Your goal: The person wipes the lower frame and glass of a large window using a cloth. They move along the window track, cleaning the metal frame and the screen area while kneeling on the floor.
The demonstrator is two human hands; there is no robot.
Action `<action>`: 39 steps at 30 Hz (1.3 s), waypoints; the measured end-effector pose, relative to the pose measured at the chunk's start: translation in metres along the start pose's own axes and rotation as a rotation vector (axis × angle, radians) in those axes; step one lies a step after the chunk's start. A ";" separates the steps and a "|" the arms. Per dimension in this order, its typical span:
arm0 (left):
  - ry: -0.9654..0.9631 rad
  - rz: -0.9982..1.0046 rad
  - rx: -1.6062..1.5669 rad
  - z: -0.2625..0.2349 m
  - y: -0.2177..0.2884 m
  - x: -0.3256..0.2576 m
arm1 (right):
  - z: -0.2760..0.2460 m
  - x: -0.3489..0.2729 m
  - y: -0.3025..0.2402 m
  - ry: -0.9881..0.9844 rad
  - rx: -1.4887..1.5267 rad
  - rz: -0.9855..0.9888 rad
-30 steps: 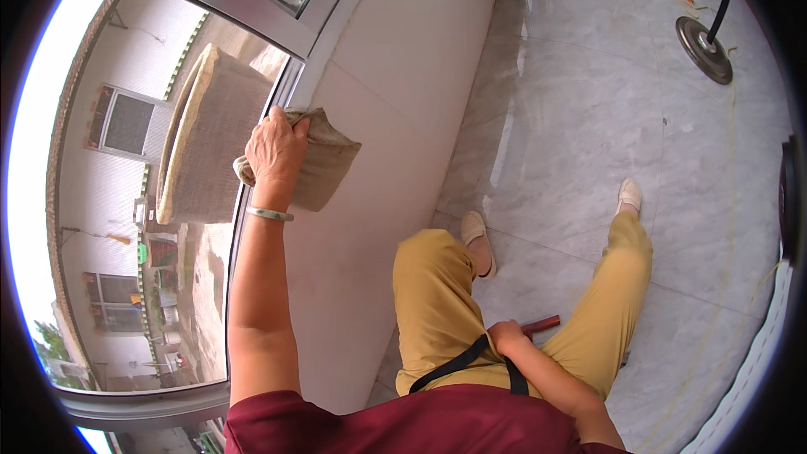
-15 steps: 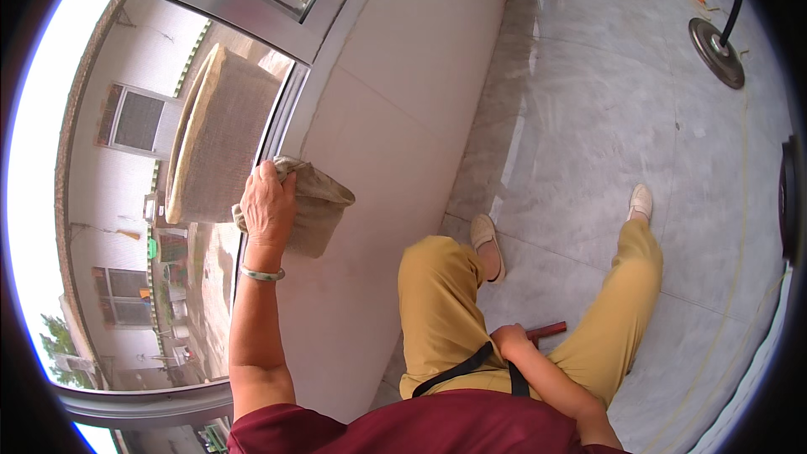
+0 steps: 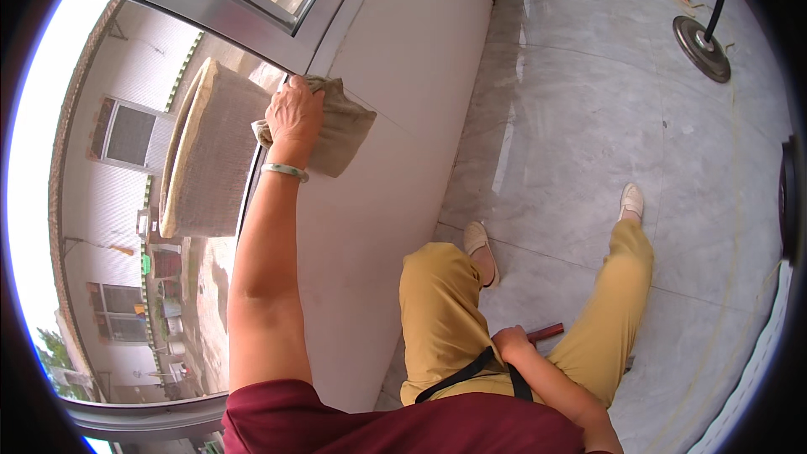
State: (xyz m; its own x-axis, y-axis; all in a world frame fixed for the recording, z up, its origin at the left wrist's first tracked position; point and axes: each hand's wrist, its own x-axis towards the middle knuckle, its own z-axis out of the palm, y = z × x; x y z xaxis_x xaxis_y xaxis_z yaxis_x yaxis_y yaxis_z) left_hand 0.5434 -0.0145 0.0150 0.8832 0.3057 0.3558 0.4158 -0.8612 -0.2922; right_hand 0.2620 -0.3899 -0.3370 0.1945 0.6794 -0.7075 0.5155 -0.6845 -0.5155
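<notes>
Head view: fisheye, worn on the person's head, left of a pair, aimed steeply down. Nearest: maroon shirt (image 3: 403,424), cut by lower rim. Farther down: tan trousers (image 3: 441,307), then pale shoes (image 3: 631,200), small, on grey floor (image 3: 580,118). Floor takes most of right half; its left edge, at foot of white wall (image 3: 378,168), slants to upper rim. Left hand (image 3: 294,113) at middle range, seen from above and behind. Far left: sightline passes out within bowed window frame (image 3: 202,10) to distant building (image 3: 126,139), turned sideways.
</notes>
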 end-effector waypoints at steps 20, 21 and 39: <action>-0.001 -0.039 0.034 -0.012 -0.004 -0.033 | 0.012 0.011 0.001 -0.024 -0.002 -0.044; -0.001 -0.054 0.052 -0.007 0.001 -0.017 | 0.013 0.011 0.002 -0.012 -0.005 -0.053; -0.123 0.079 -0.166 -0.042 -0.073 -0.128 | -0.002 0.002 0.006 -0.039 -0.017 0.048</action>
State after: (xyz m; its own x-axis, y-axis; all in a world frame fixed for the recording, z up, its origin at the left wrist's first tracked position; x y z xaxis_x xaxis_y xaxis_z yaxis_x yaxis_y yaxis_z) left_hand 0.3914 -0.0078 0.0277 0.9356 0.2731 0.2239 0.3118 -0.9364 -0.1611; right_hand 0.2673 -0.3923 -0.3407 0.1866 0.6350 -0.7497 0.5209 -0.7109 -0.4725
